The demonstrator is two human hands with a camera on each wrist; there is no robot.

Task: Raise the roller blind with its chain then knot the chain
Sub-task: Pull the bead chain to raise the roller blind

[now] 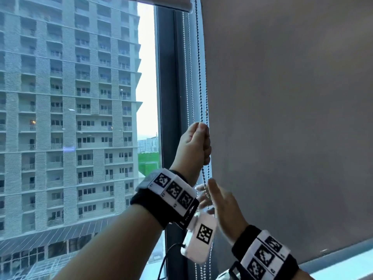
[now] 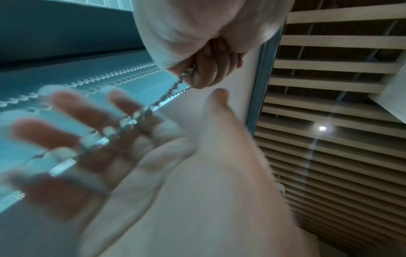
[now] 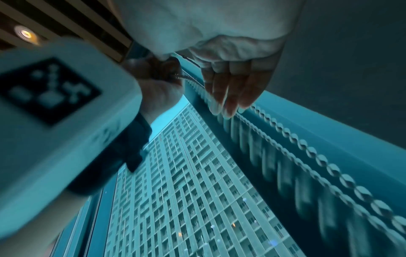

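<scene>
Raising in progress: the roller blind [image 1: 282, 118] hangs nearly to the sill; no knot in the chain [image 1: 199, 67] yet.

The left hand [image 1: 193, 144] is clenched round the dark beaded chain at the blind's left edge, beside the window frame. The right hand [image 1: 224, 207], below it, is blurred, its fingers [image 2: 72, 107] released and spread against the hanging strand. Most lifting, and the knot, appear to remain.

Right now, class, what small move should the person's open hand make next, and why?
Probably close the right hand on the chain just below the left hand. The left hand grips the chain, the right is open lower down by it, and the roller blind hangs almost fully down, so more pulling seems needed.
</scene>
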